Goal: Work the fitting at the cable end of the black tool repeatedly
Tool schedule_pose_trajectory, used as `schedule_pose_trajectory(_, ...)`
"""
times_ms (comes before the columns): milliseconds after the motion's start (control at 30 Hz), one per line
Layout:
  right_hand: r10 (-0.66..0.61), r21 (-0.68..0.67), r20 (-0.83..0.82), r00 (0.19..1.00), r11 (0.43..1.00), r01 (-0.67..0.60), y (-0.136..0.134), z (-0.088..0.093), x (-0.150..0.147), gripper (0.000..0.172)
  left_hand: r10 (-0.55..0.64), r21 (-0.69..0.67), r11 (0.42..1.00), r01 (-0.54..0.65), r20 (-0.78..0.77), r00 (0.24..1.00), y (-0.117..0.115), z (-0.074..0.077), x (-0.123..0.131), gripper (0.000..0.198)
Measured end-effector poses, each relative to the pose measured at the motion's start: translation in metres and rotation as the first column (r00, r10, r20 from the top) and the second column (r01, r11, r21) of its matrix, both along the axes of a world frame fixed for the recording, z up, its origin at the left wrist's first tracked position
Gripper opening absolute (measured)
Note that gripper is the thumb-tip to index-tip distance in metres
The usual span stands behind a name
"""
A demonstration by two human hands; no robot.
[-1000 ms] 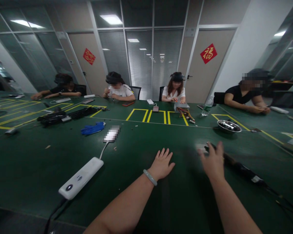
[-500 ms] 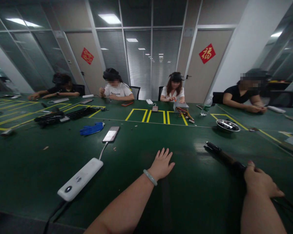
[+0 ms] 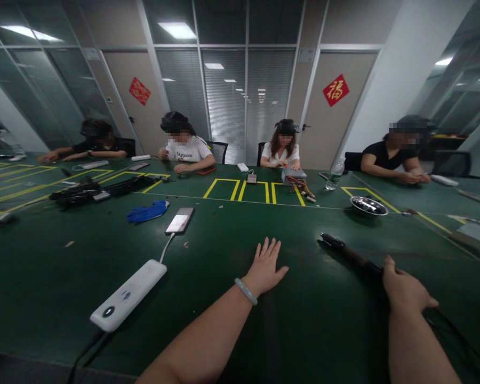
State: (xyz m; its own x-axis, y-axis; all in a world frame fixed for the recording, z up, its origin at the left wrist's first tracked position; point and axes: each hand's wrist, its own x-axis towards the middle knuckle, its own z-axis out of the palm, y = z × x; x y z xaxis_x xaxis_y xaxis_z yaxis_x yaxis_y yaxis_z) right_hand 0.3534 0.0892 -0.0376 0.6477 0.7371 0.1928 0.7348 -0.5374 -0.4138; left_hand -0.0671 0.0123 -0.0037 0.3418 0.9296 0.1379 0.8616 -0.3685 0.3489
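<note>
My left hand (image 3: 265, 268) lies palm down on the green table (image 3: 232, 330), fingers spread, with nothing in it; a pale green bangle (image 3: 246, 292) circles the wrist. On the right, my right hand (image 3: 407, 288) is at the rear end of a dark, stick-shaped electric screwdriver (image 3: 356, 260), its fingers closed around that end and partly hidden. The tool's tip points up and left, toward the middle of the table. A cord trails behind the hand toward the lower right.
At left are a white power bank (image 3: 130, 295) cabled to a phone (image 3: 180, 221), a blue glove (image 3: 148, 212) and a black tripod (image 3: 104, 191). Farther right stand a metal bowl (image 3: 368, 206) and a bottle (image 3: 335, 174). Several people sit across the table.
My right hand and the dark tool have shifted left, nearer my left hand. My left hand stays flat in nearly the same place. The view has turned slightly.
</note>
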Motion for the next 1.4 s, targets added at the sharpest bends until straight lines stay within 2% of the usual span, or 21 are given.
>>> schedule_pose_trajectory(100, 0.079, -0.116, -0.030, 0.996, 0.990, -0.082, -0.004, 0.020, -0.047, 0.086, -0.038, 0.096, 0.995, 0.037, 0.009, 0.999, -0.004, 0.012, 0.006, 0.079)
schedule_pose_trajectory(167, 0.274, -0.117, -0.049, 0.961, 0.954, -0.278, -0.011, 0.033, -0.092, 0.080, -0.079, 0.141, 0.987, 0.078, 0.000, 0.997, -0.007, 0.018, 0.010, 0.083)
schedule_pose_trajectory(200, 0.375, -0.114, -0.068, 0.925, 0.918, -0.380, -0.016, 0.037, -0.117, 0.076, -0.100, 0.165, 0.981, 0.101, -0.013, 0.995, -0.008, 0.020, 0.013, 0.085)
schedule_pose_trajectory(300, 0.661, -0.018, -0.118, 0.741, 0.745, -0.667, -0.036, 0.037, -0.194, 0.061, -0.149, 0.231, 0.959, 0.163, -0.074, 0.986, -0.011, 0.021, 0.019, 0.088)
schedule_pose_trajectory(400, 0.821, 0.076, -0.116, 0.558, 0.568, -0.820, -0.057, 0.027, -0.249, 0.049, -0.118, 0.239, 0.961, 0.139, -0.100, 0.988, -0.011, 0.016, 0.019, 0.077)
schedule_pose_trajectory(500, 0.906, 0.130, -0.114, 0.407, 0.419, -0.898, -0.068, 0.024, -0.263, 0.043, -0.035, 0.208, 0.977, 0.045, -0.053, 0.998, -0.008, 0.012, 0.013, 0.065)
schedule_pose_trajectory(567, 0.941, 0.169, -0.086, 0.327, 0.337, -0.926, -0.067, 0.031, -0.252, 0.040, -0.036, 0.199, 0.979, 0.037, -0.008, 0.999, -0.005, 0.011, 0.009, 0.065)
schedule_pose_trajectory(600, 0.947, 0.174, -0.066, 0.314, 0.321, -0.931, -0.066, 0.036, -0.244, 0.038, -0.048, 0.197, 0.979, 0.045, 0.008, 0.999, -0.004, 0.012, 0.007, 0.066)
schedule_pose_trajectory(633, 0.947, 0.167, -0.046, 0.317, 0.320, -0.932, -0.064, 0.042, -0.235, 0.036, -0.060, 0.198, 0.979, 0.054, 0.021, 0.998, -0.003, 0.013, 0.006, 0.066)
schedule_pose_trajectory(700, 0.934, 0.110, -0.027, 0.355, 0.356, -0.928, -0.063, 0.055, -0.217, 0.031, -0.077, 0.203, 0.977, 0.069, 0.032, 0.997, -0.003, 0.014, 0.005, 0.062)
schedule_pose_trajectory(800, 0.910, -0.062, -0.056, 0.412, 0.408, -0.911, -0.068, 0.069, -0.197, 0.027, -0.081, 0.211, 0.975, 0.074, 0.026, 0.996, -0.004, 0.017, 0.006, 0.050)
schedule_pose_trajectory(900, 0.892, -0.236, -0.081, 0.444, 0.415, -0.878, -0.079, 0.074, -0.184, 0.026, -0.059, 0.217, 0.975, 0.052, 0.024, 0.998, -0.007, 0.018, 0.009, 0.043)
schedule_pose_trajectory(967, 0.881, -0.299, -0.061, 0.469, 0.433, -0.851, -0.089, 0.072, -0.179, 0.024, -0.041, 0.223, 0.974, 0.032, 0.032, 0.999, -0.008, 0.019, 0.012, 0.043)
schedule_pose_trajectory(1067, 0.856, -0.299, 0.018, 0.517, 0.498, -0.814, -0.108, 0.065, -0.176, 0.017, -0.038, 0.236, 0.971, 0.027, 0.041, 0.998, -0.010, 0.020, 0.016, 0.040)
schedule_pose_trajectory(1233, 0.754, -0.217, 0.134, 0.643, 0.656, -0.723, -0.138, 0.051, -0.180, 0.028, -0.061, 0.246, 0.968, 0.057, 0.008, 0.998, -0.008, 0.022, 0.029, 0.031)
schedule_pose_trajectory(1400, 0.668, -0.280, 0.129, 0.733, 0.733, -0.619, -0.140, 0.047, -0.185, 0.017, -0.082, 0.182, 0.979, 0.091, -0.059, 0.995, -0.003, 0.021, 0.041, 0.019)
